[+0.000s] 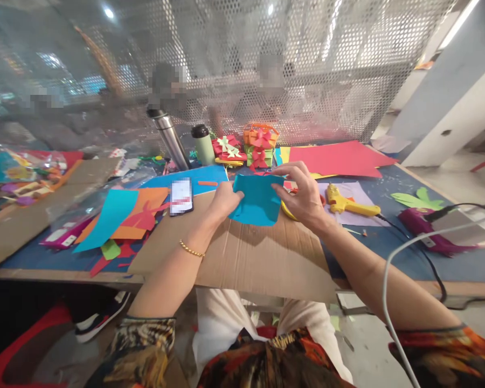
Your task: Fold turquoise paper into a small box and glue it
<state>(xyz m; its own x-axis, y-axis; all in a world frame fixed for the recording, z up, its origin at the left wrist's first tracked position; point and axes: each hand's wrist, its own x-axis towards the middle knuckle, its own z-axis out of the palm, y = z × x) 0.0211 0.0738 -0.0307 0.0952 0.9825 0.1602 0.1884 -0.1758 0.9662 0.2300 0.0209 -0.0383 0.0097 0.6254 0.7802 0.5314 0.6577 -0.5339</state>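
Observation:
A piece of blue paper (256, 200) is held up over the brown cardboard sheet (262, 258). My left hand (226, 200) pinches its left edge between thumb and fingers. At the upper right corner, my right hand (301, 195) grips the paper, thumb in front and fingers bent over the top. Partly hidden behind the paper and my right hand are scissors with yellow and orange handles (288, 210). To the right of that hand, a yellow hot glue gun (350, 203) lies on a pale purple sheet (358, 189).
Left of the cardboard are a phone (181, 196) and coloured paper pieces (109, 215). Along the back stand a steel flask (172, 140), a green bottle (203, 146) and small paper baskets (261, 148). Red sheets (335, 159) lie at back right; a white cable (388, 280) crosses the right side.

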